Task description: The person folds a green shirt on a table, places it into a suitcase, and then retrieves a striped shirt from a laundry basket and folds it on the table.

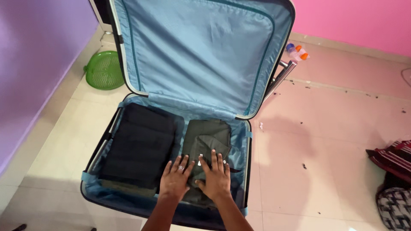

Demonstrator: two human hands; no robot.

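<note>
now we press a folded olive garment [205,139] flat in the right half of the open suitcase [87,177], beside a dark folded stack [139,145]. left hand [174,179] and right hand [215,176] lie spread, palms down, holding nothing. next, by our judgement, comes smoothing it level.

An open suitcase [128,201] lies on the floor [325,141] at centre frame, its lid [197,51] raised behind the base toward the top of the frame. In the base, a folded stack of clothes [139,145] occupies the left half; a second folded garment [207,137] lies just beside it in the right half. Both hands rest flat on the near end of the second garment, left hand [174,179] beside right hand [216,177], touching. A basket [105,70] lies upper left, small bottles [296,51] upper right behind the lid, bundled cloth [394,179] at the right edge.
</note>
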